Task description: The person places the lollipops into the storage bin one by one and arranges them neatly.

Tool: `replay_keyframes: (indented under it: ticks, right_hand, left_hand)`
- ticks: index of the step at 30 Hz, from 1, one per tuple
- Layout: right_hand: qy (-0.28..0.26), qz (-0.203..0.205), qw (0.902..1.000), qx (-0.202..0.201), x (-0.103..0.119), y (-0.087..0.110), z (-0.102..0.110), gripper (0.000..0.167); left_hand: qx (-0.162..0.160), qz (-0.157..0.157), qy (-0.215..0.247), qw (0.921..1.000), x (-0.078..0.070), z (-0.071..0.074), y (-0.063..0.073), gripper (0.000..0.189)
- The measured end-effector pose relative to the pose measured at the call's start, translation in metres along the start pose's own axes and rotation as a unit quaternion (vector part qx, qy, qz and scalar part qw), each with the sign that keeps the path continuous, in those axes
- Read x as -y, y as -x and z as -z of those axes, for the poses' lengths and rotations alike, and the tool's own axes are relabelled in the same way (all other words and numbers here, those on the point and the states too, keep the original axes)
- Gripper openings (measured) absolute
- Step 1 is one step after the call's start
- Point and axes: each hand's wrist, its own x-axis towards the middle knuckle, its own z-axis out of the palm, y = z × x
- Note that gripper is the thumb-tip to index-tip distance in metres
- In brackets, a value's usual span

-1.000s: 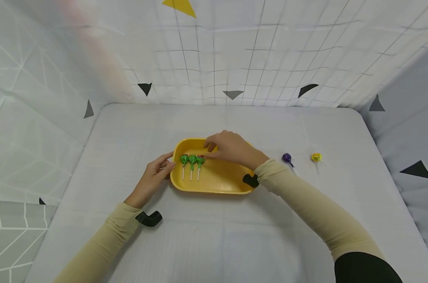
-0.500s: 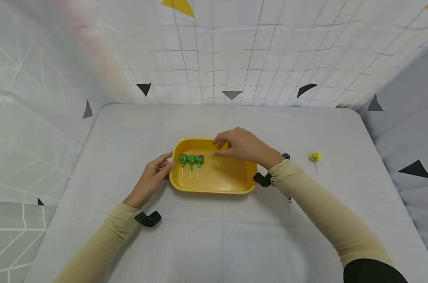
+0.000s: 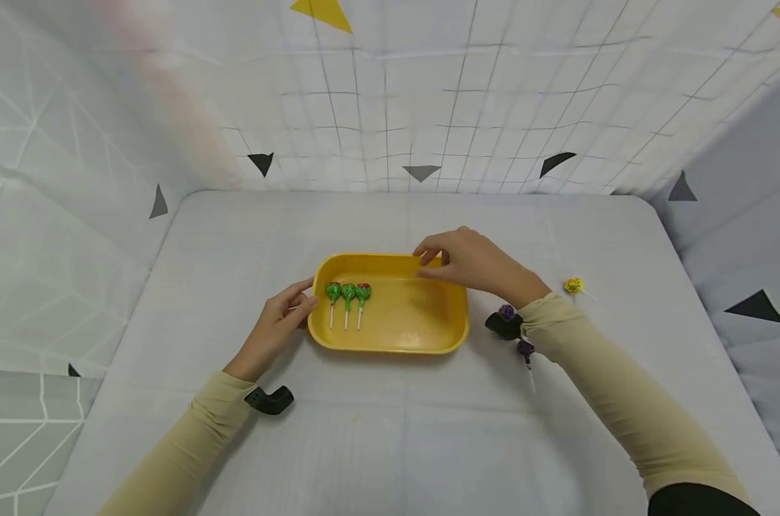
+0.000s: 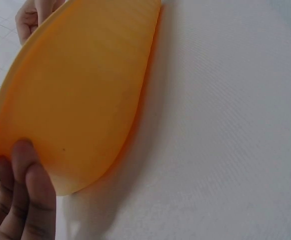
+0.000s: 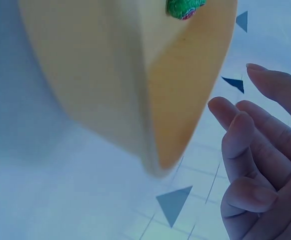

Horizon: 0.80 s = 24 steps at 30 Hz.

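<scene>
My left hand [image 3: 275, 324] holds the left end of a shallow yellow tray [image 3: 422, 315]. In the left wrist view its fingertips [image 4: 25, 155] press the tray's outer wall. Three green-wrapped lollipops [image 3: 348, 292] lie side by side in the tray's left part, sticks toward me. Over the tray's back right corner hovers my right hand [image 3: 476, 264], fingers loosely bent and holding nothing. Its bare, parted fingers [image 5: 240, 130] also show in the right wrist view, apart from the tray.
Beside my right wrist lie two purple lollipops [image 3: 526, 349], one partly hidden by the black wrist band [image 3: 504, 327]. A yellow lollipop [image 3: 573, 285] lies farther right on the white tabletop [image 3: 364, 437]. Patterned white cloth walls [image 3: 390, 93] surround the table.
My right hand has moved right, away from the green lollipops toward the tray's right end. The lollipops stay in place, and my left hand keeps its hold on the tray.
</scene>
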Motion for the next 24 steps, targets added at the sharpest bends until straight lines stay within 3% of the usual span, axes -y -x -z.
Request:
replay_keyframes:
  ticks: [16, 24]
  right_hand:
    - [0.004, -0.049, 0.9985, -0.025, -0.033, 0.038, 0.02, 0.035]
    - [0.016, -0.065, 0.9976, -0.017, -0.057, 0.057, 0.021, 0.039]
  left_hand:
    - [-0.005, -0.002, 0.003, 1.0, 0.001, -0.001, -0.001, 0.055]
    - [-0.007, 0.001, -0.002, 1.0, 0.001, -0.002, -0.001, 0.055]
